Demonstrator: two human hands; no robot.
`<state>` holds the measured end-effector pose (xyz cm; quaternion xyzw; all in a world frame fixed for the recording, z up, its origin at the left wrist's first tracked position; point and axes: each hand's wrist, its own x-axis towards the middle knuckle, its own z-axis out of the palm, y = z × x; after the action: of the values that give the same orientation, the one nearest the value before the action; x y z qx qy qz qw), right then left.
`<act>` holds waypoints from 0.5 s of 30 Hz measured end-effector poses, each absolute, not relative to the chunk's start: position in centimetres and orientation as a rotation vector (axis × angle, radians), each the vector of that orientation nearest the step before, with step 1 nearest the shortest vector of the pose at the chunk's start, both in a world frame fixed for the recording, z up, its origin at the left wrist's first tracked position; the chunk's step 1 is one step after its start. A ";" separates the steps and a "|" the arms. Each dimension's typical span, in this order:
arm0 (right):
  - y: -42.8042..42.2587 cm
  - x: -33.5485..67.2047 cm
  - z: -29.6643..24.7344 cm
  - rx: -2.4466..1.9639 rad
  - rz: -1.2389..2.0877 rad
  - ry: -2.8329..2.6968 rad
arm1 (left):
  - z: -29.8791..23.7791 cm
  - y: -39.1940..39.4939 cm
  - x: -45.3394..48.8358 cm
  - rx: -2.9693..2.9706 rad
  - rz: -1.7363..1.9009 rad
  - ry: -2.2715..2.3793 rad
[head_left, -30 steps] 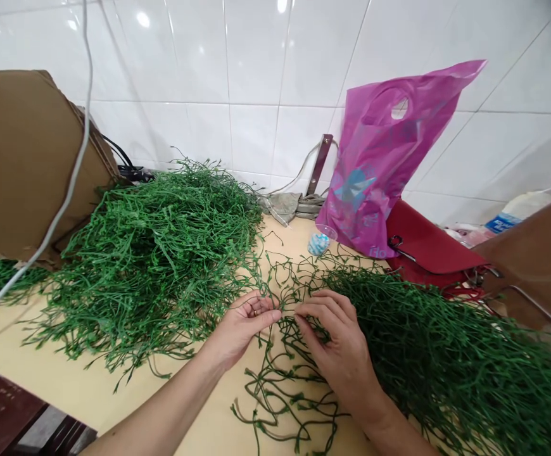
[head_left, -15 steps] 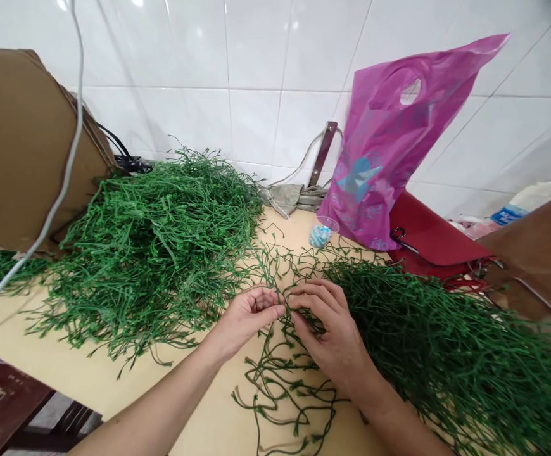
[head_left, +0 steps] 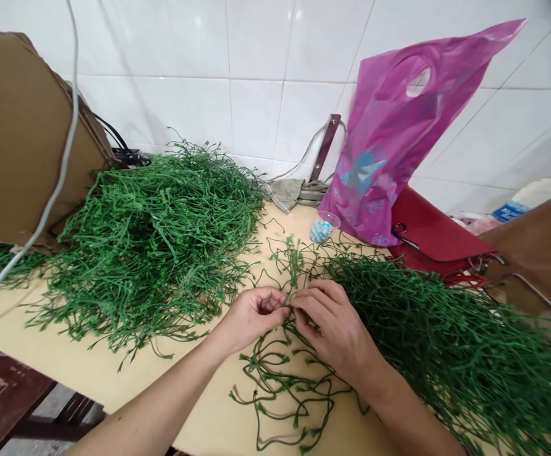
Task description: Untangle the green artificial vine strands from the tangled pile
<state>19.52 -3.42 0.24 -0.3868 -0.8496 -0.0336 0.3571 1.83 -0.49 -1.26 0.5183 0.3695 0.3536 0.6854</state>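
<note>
My left hand [head_left: 251, 318] and my right hand [head_left: 332, 332] meet over the table, their fingertips pinching a thin stem of artificial green vine [head_left: 289, 297]. A sprig of it [head_left: 293, 263] stands up beyond my fingers, and looser strands [head_left: 280, 396] trail across the table below my hands. A large heap of the same vine [head_left: 152, 247] lies left of my left hand. Another dense mass [head_left: 441, 329] spreads to the right, touching my right wrist. My fingers hide the exact point of the pinch.
The pale yellow table [head_left: 209, 405] stands against a white tiled wall [head_left: 256, 114]. Behind the vines are a pink plastic bag [head_left: 389, 139], a red bag [head_left: 430, 234], a small clear cup [head_left: 322, 229] and brown cardboard [head_left: 19, 126]. A white cable [head_left: 61, 171] hangs at left.
My hands have drawn closer and now pinch the stem together, with a sprig standing up beyond them. The whole scene has shifted slightly upward in view.
</note>
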 end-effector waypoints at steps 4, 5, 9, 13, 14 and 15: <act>-3.4 19.0 -0.2 -1.102 0.158 -2.042 | -1.2 -0.3 1.6 1.189 0.778 0.818; -3.4 18.9 -0.3 -1.124 0.226 -2.005 | -1.2 -0.3 1.5 1.195 0.770 0.812; -3.3 18.9 -0.1 -1.106 0.381 -2.031 | -1.0 -0.3 1.0 1.259 0.699 0.751; -2.9 19.8 0.3 -1.047 0.492 -2.100 | -1.0 -0.6 0.9 1.326 0.618 0.700; -2.9 20.0 0.4 -1.039 0.512 -2.106 | -1.0 -0.7 0.9 1.327 0.627 0.710; -2.9 20.1 0.4 -1.037 0.530 -2.105 | -1.0 -0.7 1.0 1.319 0.643 0.724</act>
<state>20.09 -2.86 0.43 -0.4022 -0.8164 0.2055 0.3599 1.00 -0.67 -1.03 0.5885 0.3228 0.2866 0.6836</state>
